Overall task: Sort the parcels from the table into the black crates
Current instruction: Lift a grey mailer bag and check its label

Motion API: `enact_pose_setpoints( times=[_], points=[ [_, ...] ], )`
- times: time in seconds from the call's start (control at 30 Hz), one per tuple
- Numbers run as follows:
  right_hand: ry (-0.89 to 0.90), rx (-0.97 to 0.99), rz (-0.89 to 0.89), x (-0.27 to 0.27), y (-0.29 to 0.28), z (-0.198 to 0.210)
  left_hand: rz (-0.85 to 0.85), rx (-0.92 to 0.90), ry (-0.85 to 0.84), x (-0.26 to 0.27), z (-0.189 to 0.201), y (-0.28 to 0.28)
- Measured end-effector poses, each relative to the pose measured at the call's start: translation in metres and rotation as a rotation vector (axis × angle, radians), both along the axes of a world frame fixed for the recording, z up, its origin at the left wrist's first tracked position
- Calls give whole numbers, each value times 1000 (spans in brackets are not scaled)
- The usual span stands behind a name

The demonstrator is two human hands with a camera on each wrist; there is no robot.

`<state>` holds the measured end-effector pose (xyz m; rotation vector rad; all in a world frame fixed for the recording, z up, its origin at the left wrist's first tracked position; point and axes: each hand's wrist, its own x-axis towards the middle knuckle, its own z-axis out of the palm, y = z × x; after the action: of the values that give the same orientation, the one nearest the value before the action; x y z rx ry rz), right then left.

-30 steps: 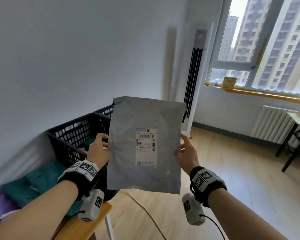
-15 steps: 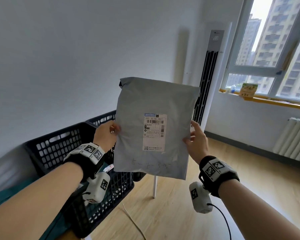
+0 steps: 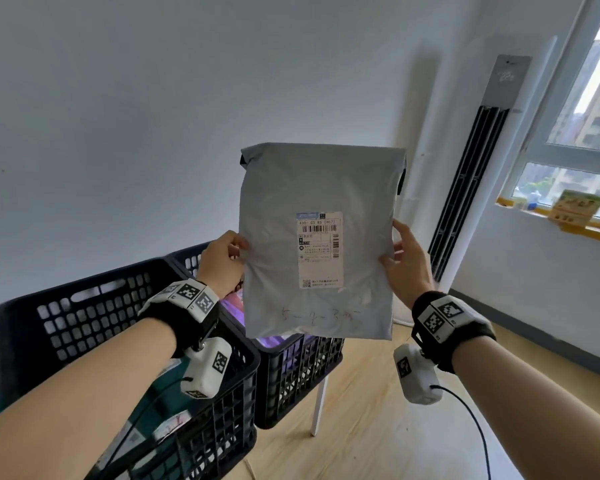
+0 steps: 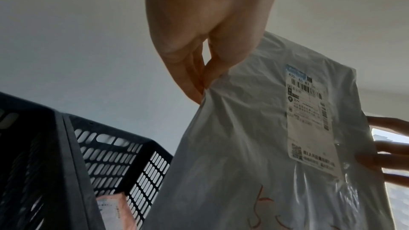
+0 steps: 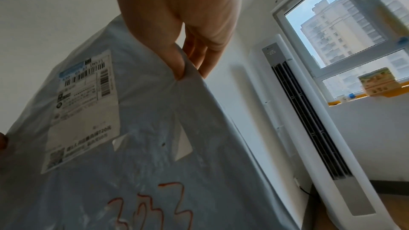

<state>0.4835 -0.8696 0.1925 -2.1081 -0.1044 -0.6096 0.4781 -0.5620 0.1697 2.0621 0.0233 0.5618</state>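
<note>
While upright, parcel (image 3: 317,237) hangs between pinching fingers (image 4: 194,83).

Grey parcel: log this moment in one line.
grey parcel upright, label facing | left hand pinches left edge | right hand pinches right edge | above black crates

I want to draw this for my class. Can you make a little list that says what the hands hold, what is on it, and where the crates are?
held thing: grey parcel bag, upright in the air
left hand: pinches the bag's left edge
right hand: pinches the bag's right edge
on the bag: white label with barcodes; red handwriting below it
crates: two black crates side by side, below and left of the bag; near crate, far crate
in the crates: other parcels, partly hidden
nearby: tall white air conditioner, window
</note>
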Motion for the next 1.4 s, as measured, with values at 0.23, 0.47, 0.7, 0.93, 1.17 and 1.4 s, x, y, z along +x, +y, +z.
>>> enact_pose_setpoints(
  times=[0.23,0.47,0.7,0.93,1.17,1.4],
  points=[
    [1,-72,151,103,2,2,123,-25,38,63,-10,3],
    [43,-173,362,207,11,11,335,-16,106,111,-7,-7],
    [165,-289,527,279,33,-2,549,30,287,144,-16,-20],
    [279,-464,615,328,73,-44,640,58,493,165,-39,-16],
    [455,-634,667,352,112,-94,659,249,813,191,-69,0],
    [595,-772,739,354,139,-128,466,390,1159,206,-106,5]
  ],
)
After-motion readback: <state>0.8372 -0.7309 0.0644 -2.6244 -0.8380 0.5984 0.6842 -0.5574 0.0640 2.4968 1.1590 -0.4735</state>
